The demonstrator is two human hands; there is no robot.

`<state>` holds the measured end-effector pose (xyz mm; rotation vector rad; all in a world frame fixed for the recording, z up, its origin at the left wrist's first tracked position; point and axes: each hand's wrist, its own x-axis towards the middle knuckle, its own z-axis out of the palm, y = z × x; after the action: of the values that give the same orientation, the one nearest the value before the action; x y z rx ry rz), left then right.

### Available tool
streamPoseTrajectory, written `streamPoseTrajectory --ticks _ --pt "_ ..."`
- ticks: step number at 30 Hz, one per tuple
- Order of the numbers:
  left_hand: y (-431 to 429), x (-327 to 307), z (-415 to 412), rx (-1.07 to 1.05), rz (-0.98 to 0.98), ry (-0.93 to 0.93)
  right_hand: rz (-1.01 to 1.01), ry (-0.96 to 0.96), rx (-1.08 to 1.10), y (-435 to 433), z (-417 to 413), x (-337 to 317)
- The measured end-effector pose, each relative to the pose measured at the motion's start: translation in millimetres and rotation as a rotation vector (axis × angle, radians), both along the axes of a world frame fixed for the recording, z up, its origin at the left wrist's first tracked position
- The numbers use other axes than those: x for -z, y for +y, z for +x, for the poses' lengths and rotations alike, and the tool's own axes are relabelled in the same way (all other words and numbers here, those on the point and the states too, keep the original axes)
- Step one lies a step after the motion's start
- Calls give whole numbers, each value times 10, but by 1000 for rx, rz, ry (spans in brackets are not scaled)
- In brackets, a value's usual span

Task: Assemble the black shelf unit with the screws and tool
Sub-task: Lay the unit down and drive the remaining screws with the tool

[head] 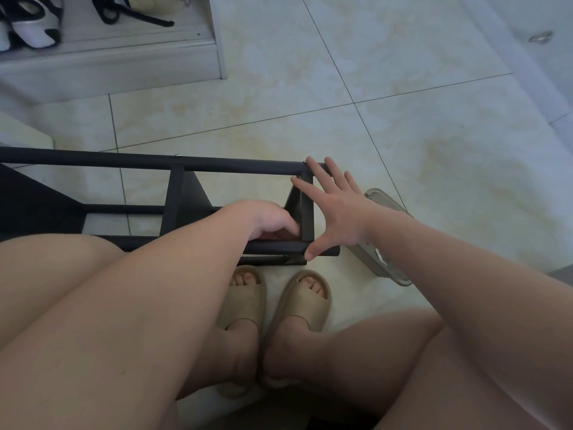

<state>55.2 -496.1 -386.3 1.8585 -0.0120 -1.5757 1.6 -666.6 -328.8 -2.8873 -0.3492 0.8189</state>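
Slippers point(297, 302) sit nearest on the tiled floor point(403, 88). Just beyond lies the black shelf unit point(235, 167). The left hand point(273, 221) curls inside its end corner, fingers hidden; a grip cannot be told. The right hand point(338, 212) spreads flat, thumb on the near rail, fingertips at the far one. A clear container point(386, 198) lies under that forearm, contents unreadable.

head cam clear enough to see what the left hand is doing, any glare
Head view: dim, bluish light, no hard glare on the floor; wide-angle lens stretches the picture's edges; the black shelf frame is sharp, but the left hand curls its fingers into shadow, hiding whatever they hold.
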Motion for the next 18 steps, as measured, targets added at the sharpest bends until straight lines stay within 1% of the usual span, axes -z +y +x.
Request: streamPoseTrajectory --ticks 4,12,14,18 --pt "6 13 22 -4 12 38 0 -1 1 -1 3 5" --pt "-9 50 18 8 28 37 5 -7 3 -4 -6 5" --pt "-6 47 27 15 17 62 7 -9 3 -3 -6 10" --pt "9 60 41 -13 11 84 10 -7 6 -6 -2 19"
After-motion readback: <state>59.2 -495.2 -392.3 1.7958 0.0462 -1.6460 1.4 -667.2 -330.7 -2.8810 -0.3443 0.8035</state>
